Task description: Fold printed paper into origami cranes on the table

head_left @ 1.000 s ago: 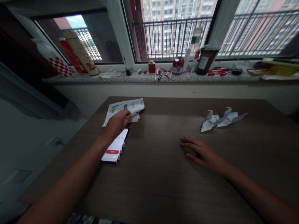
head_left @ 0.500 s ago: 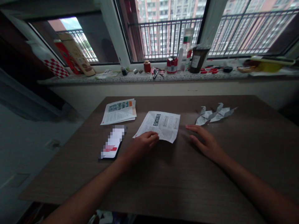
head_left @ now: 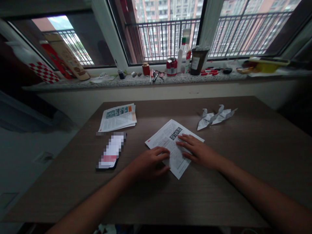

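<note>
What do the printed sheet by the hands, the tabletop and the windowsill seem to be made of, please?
Printed sheet: thin, matte paper, judging by its dense print and lack of glare.
Tabletop: wood or wood-look laminate; faint grain lines and a soft sheen fit either.
Windowsill: speckled grey, so probably granite or imitation stone; its finish is unclear.

A smartphone (head_left: 120, 143), partly pixelated, lies on the left of the table (head_left: 251, 136). Beyond the far edge, a speckled stone windowsill (head_left: 136, 82) carries, from left to right, a red-and-white checkered container (head_left: 44, 72), a red drink can (head_left: 171, 67), a clear bottle (head_left: 180, 58) and a dark lidded cup (head_left: 197, 61). Outside, a railing (head_left: 165, 22) stands before apartment buildings (head_left: 165, 9).
</note>
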Demonstrator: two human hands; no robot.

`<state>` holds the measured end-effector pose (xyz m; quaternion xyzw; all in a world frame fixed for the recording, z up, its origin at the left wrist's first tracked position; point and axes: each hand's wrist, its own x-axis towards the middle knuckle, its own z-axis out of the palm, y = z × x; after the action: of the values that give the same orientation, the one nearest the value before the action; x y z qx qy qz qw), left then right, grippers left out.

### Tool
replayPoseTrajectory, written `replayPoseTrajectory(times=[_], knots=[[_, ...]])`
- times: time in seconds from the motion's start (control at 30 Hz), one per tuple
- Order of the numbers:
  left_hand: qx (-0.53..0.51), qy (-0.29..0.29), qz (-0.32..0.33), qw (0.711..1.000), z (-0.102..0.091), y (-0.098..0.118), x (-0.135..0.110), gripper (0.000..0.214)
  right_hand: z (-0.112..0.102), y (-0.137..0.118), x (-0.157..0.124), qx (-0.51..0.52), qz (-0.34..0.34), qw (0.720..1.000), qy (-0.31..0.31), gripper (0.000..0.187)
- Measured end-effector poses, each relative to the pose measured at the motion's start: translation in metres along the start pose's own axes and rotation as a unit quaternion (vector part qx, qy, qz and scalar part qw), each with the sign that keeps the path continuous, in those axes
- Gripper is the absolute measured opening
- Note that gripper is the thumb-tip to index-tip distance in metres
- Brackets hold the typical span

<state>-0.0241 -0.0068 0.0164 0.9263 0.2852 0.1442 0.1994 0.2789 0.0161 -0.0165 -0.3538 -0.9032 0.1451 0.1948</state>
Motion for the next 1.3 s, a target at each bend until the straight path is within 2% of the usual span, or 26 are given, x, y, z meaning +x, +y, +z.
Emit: replayPoseTrajectory(times=[0.13,0.27,0.47,0.77,1.0,1.17,1.3], knots=[[0.050,0.017,-0.047,0.998,0.007,0.007,0.010,0.029,0.004,-0.003,-0.002,-0.035,0.018,0.999,-0.017,0.052],[0.084,0.032,-0.109,0.990,0.022,0.008,0.018,0.066,0.006,-0.009,-0.003,-0.057,0.035,0.998,-0.010,0.056],[0.096,-0.001,-0.077,0.992,0.028,-0.005,0.018,0.087,-0.001,-0.011,-0.003,-0.042,0.035,0.998,-0.006,0.055],[0.074,-0.040,-0.046,0.995,0.009,-0.023,0.009,0.090,-0.027,0.002,-0.015,0.022,-0.013,0.996,-0.084,0.077],[0.083,-0.035,-0.037,0.995,0.004,-0.019,0.008,0.088,-0.022,0.005,-0.015,0.036,-0.016,0.997,-0.063,0.060],[0.060,-0.059,-0.029,0.996,-0.001,-0.005,0.008,0.084,-0.020,0.006,-0.014,0.033,-0.015,0.998,-0.058,0.056],[0.024,-0.066,-0.051,0.996,-0.004,-0.001,0.008,0.080,-0.020,0.008,-0.014,0.024,-0.008,0.997,-0.068,0.055]])
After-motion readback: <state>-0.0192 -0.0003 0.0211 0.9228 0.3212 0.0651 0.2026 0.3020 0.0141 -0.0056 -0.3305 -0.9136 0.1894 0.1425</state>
